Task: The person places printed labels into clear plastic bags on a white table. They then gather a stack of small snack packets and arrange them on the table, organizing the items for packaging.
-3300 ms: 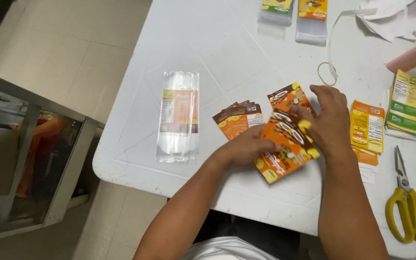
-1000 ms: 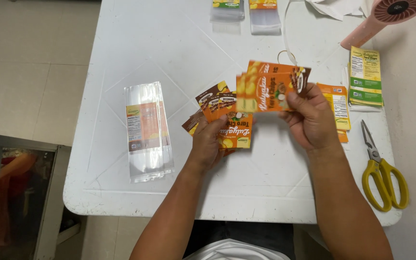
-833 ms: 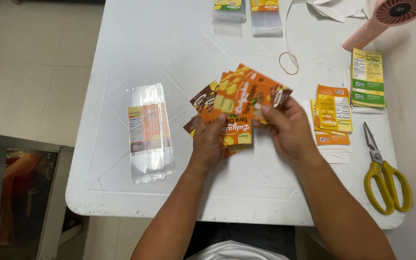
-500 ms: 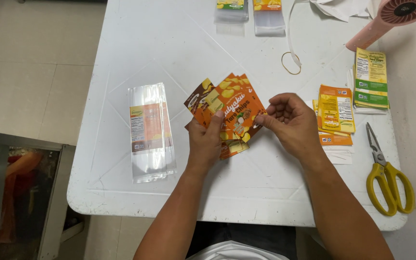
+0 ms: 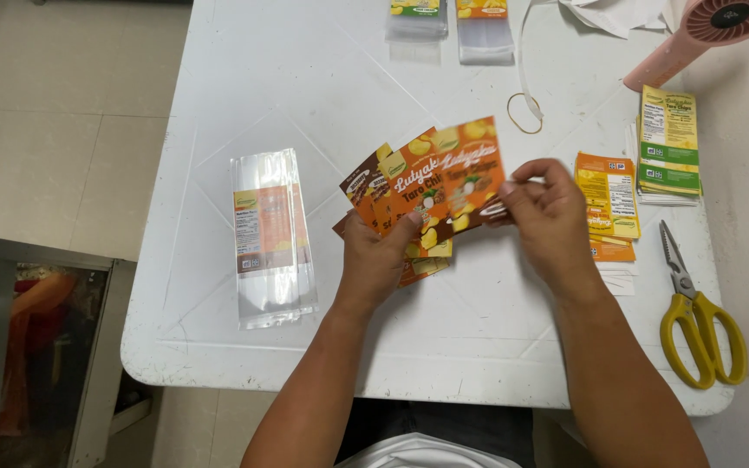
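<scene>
I see my left hand holding the fanned labels from below; my right hand pinches their right edge, long axes tilting up-right.

White tabletop, scuffed, cluttered on its right side.
Clear bag near left edge; yellow scissors right front corner; label stacks, rubber band, pink fan toward far right.

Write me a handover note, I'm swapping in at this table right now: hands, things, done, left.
Left hand: holds a fan of orange-and-brown printed paper labels above the white table.
Right hand: pinches the fan's right edge.
Nearby: clear plastic bags with a label inside lie left; yellow-orange label stack and yellow-handled scissors right.
Done: one bagged pile.
Left: the labels in hand, unbagged.
</scene>
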